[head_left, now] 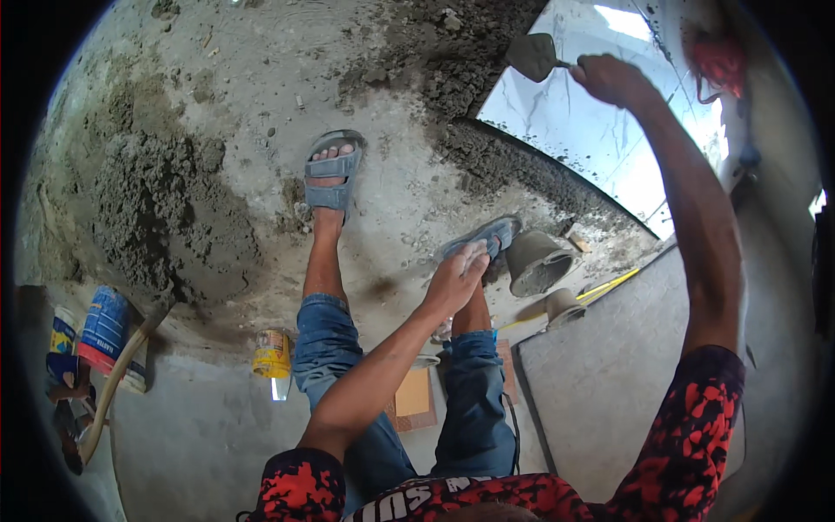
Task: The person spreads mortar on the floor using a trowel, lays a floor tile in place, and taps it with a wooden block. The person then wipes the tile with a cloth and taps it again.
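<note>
My right hand (pixel 603 80) is closed around the handle of a trowel (pixel 532 57), reaching out over the far right. The trowel's grey, mortar-smeared blade points left, above the left part of a large glossy white tile with grey veins (pixel 557 122). Dark crumbly mortar (pixel 487 152) lies along the tile's left and near edges. My left hand (pixel 457 277) holds nothing that I can see. Its dusty fingers stretch forward over my right ankle, close to the grey sandal (pixel 491 235). A mortar-coated bucket (pixel 532 261) lies tilted just right of that hand.
A wet mortar heap (pixel 156 209) sits at the left, with a long wooden handle (pixel 126 361) running out of it. Near it stand a blue and red bucket (pixel 106 324) and a yellow can (pixel 271 352). A small pot (pixel 564 308) and a red bag (pixel 718 63) are on the right.
</note>
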`<state>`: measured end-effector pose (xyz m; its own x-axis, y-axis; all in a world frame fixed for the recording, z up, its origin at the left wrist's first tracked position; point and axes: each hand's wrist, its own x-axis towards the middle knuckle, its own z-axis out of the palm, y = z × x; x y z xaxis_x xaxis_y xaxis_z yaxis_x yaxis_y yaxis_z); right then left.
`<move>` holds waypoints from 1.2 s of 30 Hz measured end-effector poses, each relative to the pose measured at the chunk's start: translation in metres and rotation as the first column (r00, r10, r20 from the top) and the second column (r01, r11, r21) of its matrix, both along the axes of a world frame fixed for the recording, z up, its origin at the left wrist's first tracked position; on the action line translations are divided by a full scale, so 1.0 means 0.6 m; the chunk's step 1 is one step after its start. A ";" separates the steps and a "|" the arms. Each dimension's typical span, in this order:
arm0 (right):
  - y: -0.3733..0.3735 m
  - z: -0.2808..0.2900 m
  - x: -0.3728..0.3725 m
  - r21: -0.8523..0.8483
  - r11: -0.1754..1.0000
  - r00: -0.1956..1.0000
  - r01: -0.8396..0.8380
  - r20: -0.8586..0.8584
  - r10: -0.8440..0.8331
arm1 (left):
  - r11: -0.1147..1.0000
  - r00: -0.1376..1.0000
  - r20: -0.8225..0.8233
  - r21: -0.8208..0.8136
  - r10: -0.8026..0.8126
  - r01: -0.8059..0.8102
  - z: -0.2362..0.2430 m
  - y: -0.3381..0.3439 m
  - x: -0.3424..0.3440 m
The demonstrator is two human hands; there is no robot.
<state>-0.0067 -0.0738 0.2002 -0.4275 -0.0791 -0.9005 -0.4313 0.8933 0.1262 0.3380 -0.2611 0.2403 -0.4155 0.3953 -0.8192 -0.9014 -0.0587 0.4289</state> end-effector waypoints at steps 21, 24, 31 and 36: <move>-0.081 0.023 0.111 -0.005 0.998 0.979 -0.068 0.191 0.068 | 0.995 0.994 -0.039 0.028 0.101 -0.100 0.005 -0.026 -0.032; -0.096 0.012 0.144 0.067 0.998 0.974 -0.015 0.228 0.000 | 0.996 0.992 -0.086 0.020 0.092 -0.091 0.006 -0.021 -0.035; -0.064 -0.008 0.011 0.171 0.972 0.979 -0.164 0.148 0.139 | 0.989 0.989 -0.011 0.040 0.144 -0.144 0.001 -0.022 -0.025; -0.064 0.010 0.005 0.054 0.985 0.982 -0.164 0.099 0.158 | 0.993 0.993 -0.054 0.039 0.109 -0.107 0.005 -0.025 -0.034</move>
